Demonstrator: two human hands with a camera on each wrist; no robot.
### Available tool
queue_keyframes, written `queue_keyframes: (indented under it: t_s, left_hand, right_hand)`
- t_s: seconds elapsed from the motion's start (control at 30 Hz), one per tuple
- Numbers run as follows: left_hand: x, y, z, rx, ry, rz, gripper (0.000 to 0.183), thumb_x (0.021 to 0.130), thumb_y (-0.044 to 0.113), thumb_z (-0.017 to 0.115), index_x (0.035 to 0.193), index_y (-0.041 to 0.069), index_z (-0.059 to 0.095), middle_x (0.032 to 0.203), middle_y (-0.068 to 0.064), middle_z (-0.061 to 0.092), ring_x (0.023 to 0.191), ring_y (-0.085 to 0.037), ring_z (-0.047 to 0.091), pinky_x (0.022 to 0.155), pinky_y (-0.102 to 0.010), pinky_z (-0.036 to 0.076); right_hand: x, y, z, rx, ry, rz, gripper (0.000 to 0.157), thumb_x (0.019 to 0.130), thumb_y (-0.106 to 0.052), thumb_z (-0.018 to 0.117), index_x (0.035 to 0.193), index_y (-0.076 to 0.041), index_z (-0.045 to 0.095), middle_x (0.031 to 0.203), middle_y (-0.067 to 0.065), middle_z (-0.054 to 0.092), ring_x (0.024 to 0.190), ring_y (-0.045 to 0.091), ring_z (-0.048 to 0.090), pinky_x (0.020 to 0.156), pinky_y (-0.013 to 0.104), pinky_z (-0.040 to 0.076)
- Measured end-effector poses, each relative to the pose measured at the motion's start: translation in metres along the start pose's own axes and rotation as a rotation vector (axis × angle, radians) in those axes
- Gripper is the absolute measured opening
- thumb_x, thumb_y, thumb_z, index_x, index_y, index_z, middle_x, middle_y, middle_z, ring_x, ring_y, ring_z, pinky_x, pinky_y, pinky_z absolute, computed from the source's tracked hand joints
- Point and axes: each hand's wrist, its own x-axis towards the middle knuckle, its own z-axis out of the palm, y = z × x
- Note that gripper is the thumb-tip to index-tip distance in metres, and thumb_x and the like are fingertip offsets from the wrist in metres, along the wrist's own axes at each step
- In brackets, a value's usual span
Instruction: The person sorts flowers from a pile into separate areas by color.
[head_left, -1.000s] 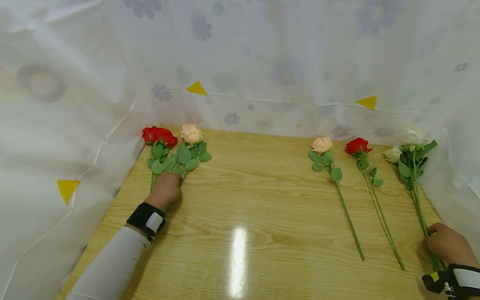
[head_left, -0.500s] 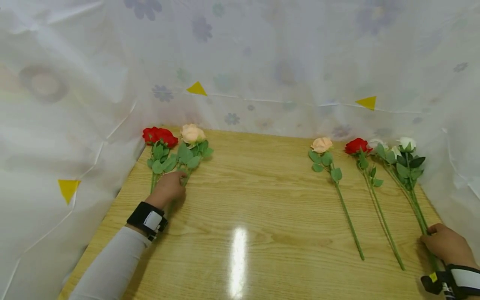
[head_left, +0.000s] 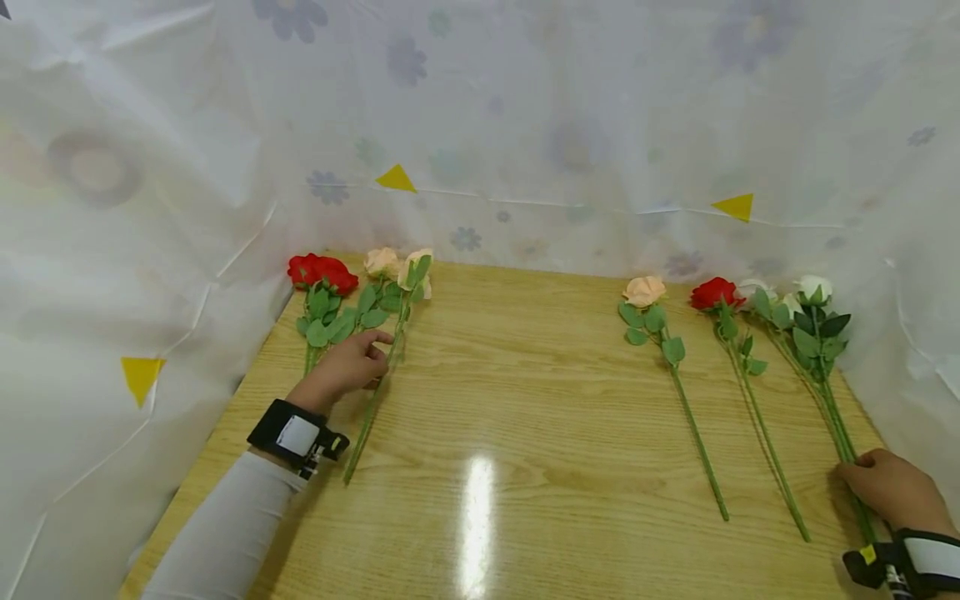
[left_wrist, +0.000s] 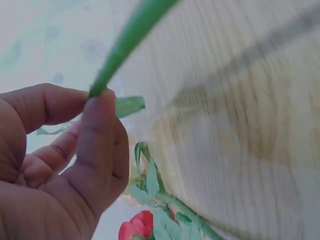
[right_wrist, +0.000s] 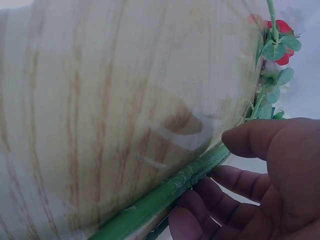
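Note:
My left hand (head_left: 348, 367) pinches the green stem of a peach rose (head_left: 418, 275) between thumb and fingertips; its bloom faces away. The left wrist view shows this stem (left_wrist: 132, 42) rising from the pinch, its shadow on the table. Just left lie another peach rose (head_left: 381, 262) and red roses (head_left: 324, 273), their lower stems hidden behind my hand and wrist. At the right side, my right hand (head_left: 896, 492) holds the lower stems of several white roses (head_left: 814, 289) lying on the table. In the right wrist view, thumb and fingers lie on either side of these stems (right_wrist: 165, 197).
One peach rose (head_left: 643, 291) and one red rose (head_left: 715, 292) lie apart on the wooden table (head_left: 555, 433), left of the white ones. A pale flowered sheet (head_left: 525, 125) with yellow triangles (head_left: 396, 177) closes off the back and sides.
My left hand has drawn one peach rose rightward, away from the other, and its stem has come into view. The white roses have come down and spread apart; the right hand has barely moved.

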Motion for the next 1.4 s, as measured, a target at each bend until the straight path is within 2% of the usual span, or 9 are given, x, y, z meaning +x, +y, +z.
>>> queue_keyframes:
  t_s: [0.13, 0.27, 0.37, 0.5, 0.73, 0.87, 1.0, 1.27, 1.4]
  left_hand:
    - [0.003, -0.001, 0.001, -0.081, -0.034, 0.013, 0.046, 0.094, 0.01, 0.049, 0.139, 0.007, 0.037, 0.097, -0.014, 0.048, 0.078, -0.023, 0.051, 0.074, -0.041, 0.053]
    - [0.002, 0.001, 0.005, -0.155, -0.03, 0.041, 0.047, 0.094, 0.009, 0.05, 0.139, 0.007, 0.036, 0.097, -0.014, 0.047, 0.081, -0.024, 0.053, 0.077, -0.045, 0.053]
    - [0.002, 0.005, 0.013, -0.205, -0.021, 0.074, 0.047, 0.093, 0.007, 0.051, 0.138, 0.006, 0.036, 0.098, -0.013, 0.048, 0.083, -0.025, 0.054, 0.077, -0.045, 0.053]
    - [0.003, 0.013, 0.028, -0.239, -0.025, 0.122, 0.046, 0.093, 0.005, 0.05, 0.136, 0.004, 0.037, 0.097, -0.013, 0.048, 0.08, -0.026, 0.052, 0.073, -0.044, 0.053]
    - [0.007, 0.029, 0.04, -0.28, -0.007, 0.134, 0.039, 0.093, 0.01, 0.052, 0.131, 0.012, 0.04, 0.1, -0.012, 0.049, 0.082, -0.026, 0.053, 0.076, -0.047, 0.054]
    - [0.008, 0.043, 0.044, -0.373, -0.008, 0.154, 0.041, 0.094, 0.009, 0.051, 0.132, 0.012, 0.037, 0.099, -0.011, 0.047, 0.086, -0.03, 0.052, 0.083, -0.058, 0.049]
    - [0.008, 0.06, 0.053, -0.445, -0.013, 0.185, 0.042, 0.093, 0.006, 0.051, 0.131, 0.011, 0.036, 0.099, -0.01, 0.045, 0.086, -0.03, 0.051, 0.083, -0.06, 0.048]
    - [0.004, 0.082, 0.083, -0.499, -0.04, 0.229, 0.041, 0.09, 0.001, 0.051, 0.128, 0.009, 0.038, 0.096, -0.008, 0.044, 0.078, -0.023, 0.05, 0.067, -0.039, 0.053]
    - [0.002, 0.087, 0.097, -0.539, -0.045, 0.252, 0.044, 0.089, 0.001, 0.052, 0.13, 0.008, 0.038, 0.097, -0.008, 0.045, 0.077, -0.021, 0.051, 0.067, -0.04, 0.054]
  right_hand:
    - [-0.001, -0.002, -0.002, 0.003, 0.003, 0.007, 0.035, 0.088, -0.027, 0.047, 0.06, -0.012, 0.034, 0.05, 0.0, 0.035, 0.047, 0.019, 0.036, 0.048, 0.033, 0.032]
    - [-0.005, -0.012, -0.009, -0.017, 0.022, -0.004, 0.033, 0.089, -0.025, 0.048, 0.067, 0.0, 0.045, 0.056, 0.007, 0.045, 0.052, 0.022, 0.042, 0.048, 0.036, 0.036]
    - [-0.007, -0.029, -0.018, -0.05, 0.04, -0.038, 0.042, 0.091, -0.024, 0.049, 0.089, 0.018, 0.049, 0.068, 0.021, 0.055, 0.058, 0.029, 0.05, 0.053, 0.043, 0.043]
    - [-0.011, -0.063, -0.026, -0.049, 0.079, -0.134, 0.059, 0.093, -0.029, 0.047, 0.112, 0.026, 0.041, 0.088, 0.037, 0.057, 0.062, 0.036, 0.055, 0.053, 0.048, 0.045]
    - [-0.031, -0.139, -0.01, 0.107, 0.202, -0.435, 0.051, 0.097, -0.033, 0.046, 0.116, 0.014, 0.05, 0.091, 0.029, 0.063, 0.067, 0.032, 0.059, 0.049, 0.042, 0.046]
    - [-0.044, -0.185, 0.01, 0.259, 0.231, -0.552, 0.044, 0.098, -0.035, 0.046, 0.12, 0.002, 0.053, 0.105, 0.027, 0.06, 0.087, 0.038, 0.059, 0.058, 0.047, 0.05]
    - [-0.055, -0.229, 0.038, 0.395, 0.231, -0.634, 0.038, 0.097, -0.037, 0.048, 0.118, -0.006, 0.056, 0.103, 0.017, 0.063, 0.09, 0.029, 0.058, 0.065, 0.046, 0.051]
    - [-0.093, -0.31, 0.073, 0.792, -0.05, -0.656, 0.033, 0.096, -0.036, 0.052, 0.116, -0.011, 0.055, 0.106, 0.019, 0.06, 0.092, 0.031, 0.059, 0.071, 0.045, 0.055]
    - [-0.112, -0.34, 0.08, 0.883, -0.148, -0.655, 0.028, 0.096, -0.03, 0.053, 0.117, -0.01, 0.055, 0.106, 0.019, 0.058, 0.093, 0.032, 0.058, 0.074, 0.046, 0.054]
